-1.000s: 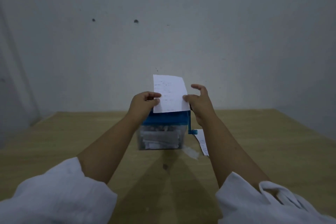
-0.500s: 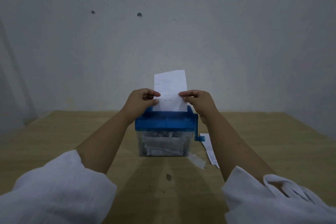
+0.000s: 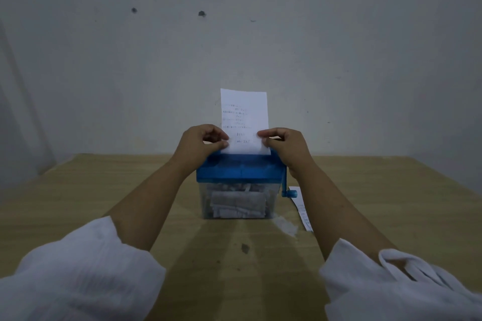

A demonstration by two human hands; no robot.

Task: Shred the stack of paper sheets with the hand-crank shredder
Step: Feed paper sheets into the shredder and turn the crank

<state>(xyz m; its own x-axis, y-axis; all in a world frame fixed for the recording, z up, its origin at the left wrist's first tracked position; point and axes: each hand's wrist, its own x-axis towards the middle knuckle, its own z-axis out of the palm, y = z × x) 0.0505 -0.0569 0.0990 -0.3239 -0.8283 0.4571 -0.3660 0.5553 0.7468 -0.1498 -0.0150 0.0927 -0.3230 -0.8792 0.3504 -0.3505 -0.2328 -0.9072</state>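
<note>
Head view: over the last second the sheet point(image 3: 243, 117) has gone from a slight tilt to upright, and my right hand point(image 3: 284, 146), whose fingers were spread, has closed on the sheet's right edge. My left hand point(image 3: 200, 143) pinches the left edge at about the same height, so both hands grasp the sheet between thumb and fingertips. Its lower edge now meets the blue top of the shredder point(image 3: 241, 169), at or in the feed slot; whether the cutters have caught it I cannot tell.

The crank point(image 3: 288, 191) hangs down on the shredder's right side, untouched. The clear bin point(image 3: 237, 200) below already holds shredded strips. More paper point(image 3: 302, 208) lies on the bench point(image 3: 104, 190) just right of the shredder, partly behind my right forearm.

Judgement: the sheet is squared for feeding. The next step probably calls for the right hand to let go and take the crank, while the left keeps the sheet straight. A skewed entry could jam it.
</note>
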